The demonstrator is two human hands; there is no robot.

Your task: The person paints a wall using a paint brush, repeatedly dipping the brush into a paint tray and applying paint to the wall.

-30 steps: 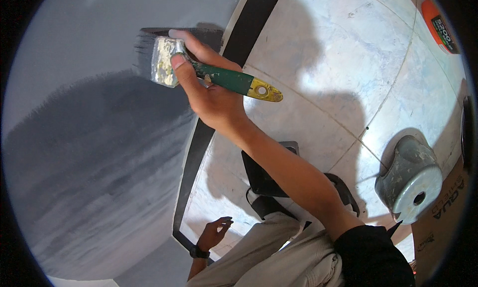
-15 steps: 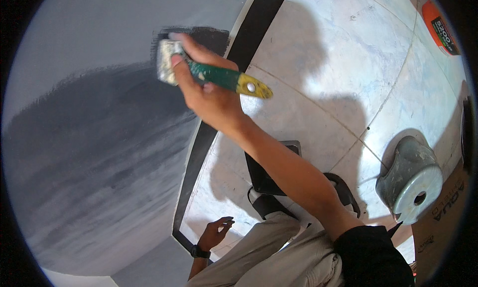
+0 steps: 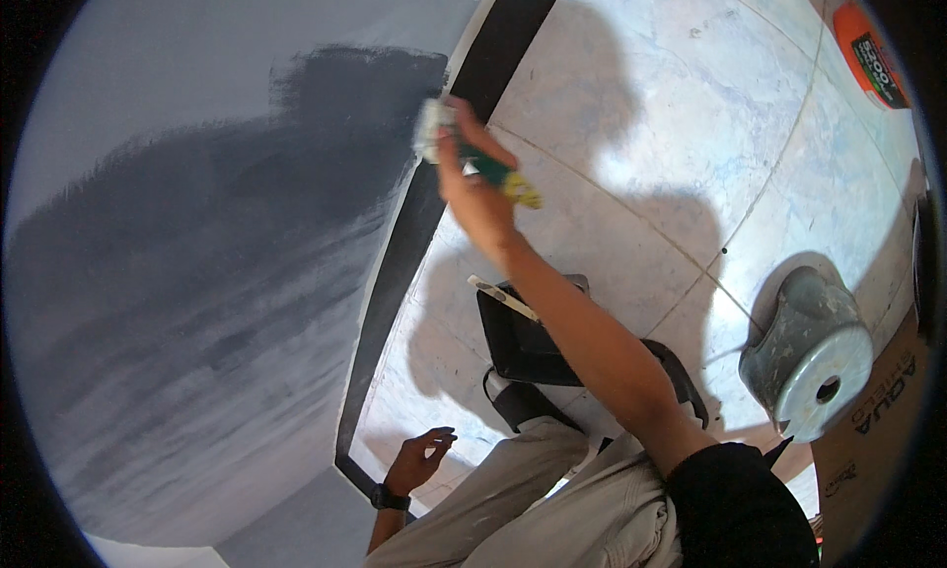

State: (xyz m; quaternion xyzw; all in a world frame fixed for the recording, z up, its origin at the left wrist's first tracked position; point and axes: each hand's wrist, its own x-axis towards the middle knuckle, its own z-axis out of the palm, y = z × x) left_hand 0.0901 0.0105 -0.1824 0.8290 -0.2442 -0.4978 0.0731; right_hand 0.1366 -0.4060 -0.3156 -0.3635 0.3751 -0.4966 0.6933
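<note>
My right hand (image 3: 480, 188) is wrapped round a paintbrush (image 3: 431, 134) with a green and yellow handle and a paint-caked, whitish head. The brush head is at the lower edge of the grey wall (image 3: 197, 45), just above the black baseboard (image 3: 395, 282). Dark grey paint (image 3: 227, 193) spreads over the wall to the left, with a fresh-looking squarish patch at its top right. Lower down, my left hand (image 3: 419, 460), with a dark watch on the wrist, hangs beside my knee. Its fingers are loosely bent and apart, holding nothing.
A black paint tray (image 3: 503, 346) sits on the tiled floor (image 3: 681, 85) under my right forearm, a pale flat stick (image 3: 503, 299) across its edge. To the right stand a grey plastic stool (image 3: 814, 361), an orange container (image 3: 868, 55) and a cardboard box (image 3: 878, 440).
My right hand has swept the brush rightward and slightly down, from the dark patch to the baseboard. That patch is now wider to the left. The tray's stick has come into view.
</note>
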